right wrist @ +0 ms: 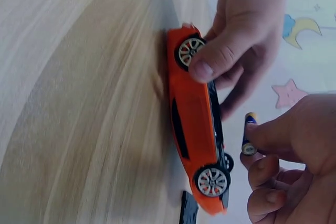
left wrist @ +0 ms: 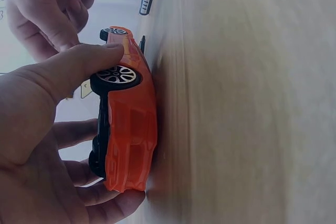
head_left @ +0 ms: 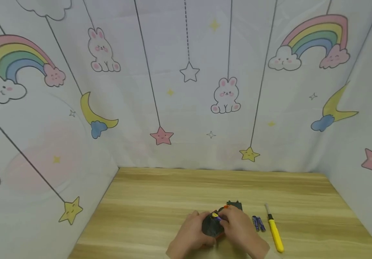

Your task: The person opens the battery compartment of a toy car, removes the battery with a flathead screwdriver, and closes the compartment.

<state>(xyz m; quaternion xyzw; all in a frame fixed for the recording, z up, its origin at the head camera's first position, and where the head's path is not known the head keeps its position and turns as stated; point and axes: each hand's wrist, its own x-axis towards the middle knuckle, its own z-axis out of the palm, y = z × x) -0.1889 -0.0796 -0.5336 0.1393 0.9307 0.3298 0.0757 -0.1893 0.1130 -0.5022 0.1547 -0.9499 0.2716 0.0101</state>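
An orange toy car (right wrist: 191, 114) lies upside down on the table, its black underside (head_left: 212, 226) facing up. My left hand (head_left: 194, 230) grips it from the side; in the left wrist view the thumb (left wrist: 89, 61) lies by a wheel (left wrist: 118, 75) and the other fingers reach round the far side. Over the underside, my right hand (head_left: 240, 226) pinches a small purple and yellow battery (right wrist: 249, 134) between thumb and finger. The battery sits clear of the car in the right wrist view. My right hand partly covers the car's far end in the head view.
Two purple batteries (head_left: 258, 223) lie side by side to the right of my right hand. Farther right is a screwdriver (head_left: 275, 232) with a yellow handle. A flat black piece (head_left: 235, 205) lies just beyond the car. Patterned cloth (head_left: 189, 108) hangs behind the wooden table (head_left: 140, 208).
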